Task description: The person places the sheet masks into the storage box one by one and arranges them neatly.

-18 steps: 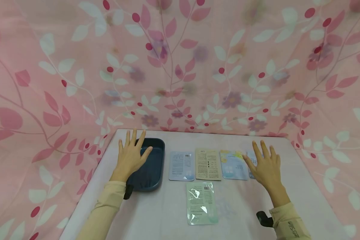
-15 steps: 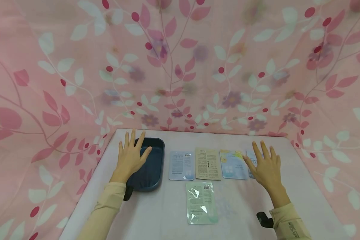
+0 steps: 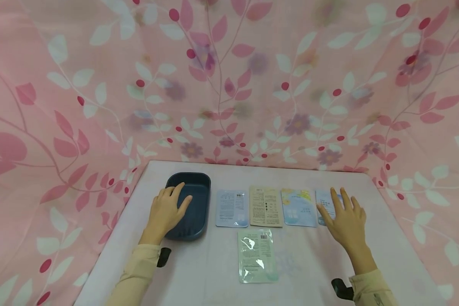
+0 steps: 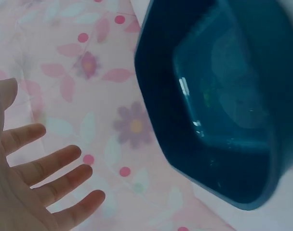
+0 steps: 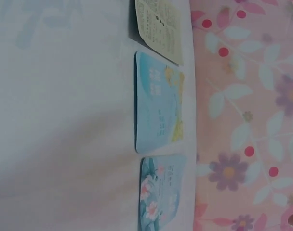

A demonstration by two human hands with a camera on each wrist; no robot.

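Note:
My left hand (image 3: pixel 164 214) hovers over the left side of a dark blue rectangular tray (image 3: pixel 196 204), fingers relaxed and holding nothing. In the left wrist view this hand (image 4: pixel 38 185) is apart from the tray wall (image 4: pixel 158 96). My right hand (image 3: pixel 346 223), fingers spread, holds nothing and partly covers a blue flowered sachet (image 3: pixel 324 203) at the row's right end. Left of that lie a light blue sachet with yellow (image 3: pixel 299 210), a beige sachet (image 3: pixel 266 208) and a pale blue sachet (image 3: pixel 232 209). A glossy green sachet (image 3: pixel 257 259) lies nearer, below the row.
Everything lies on a table with a white cloth (image 3: pixel 206 272). Pink floral curtain (image 3: pixel 229 85) rises behind the table and along both sides. A dark camera mount (image 3: pixel 342 290) sits at the right wrist, and another mount (image 3: pixel 163 257) at the left.
Both hands have lowered slightly toward the table. The left fingers have bent from spread to relaxed, and the right hand has shifted a little right. The sachets and tray stay put.

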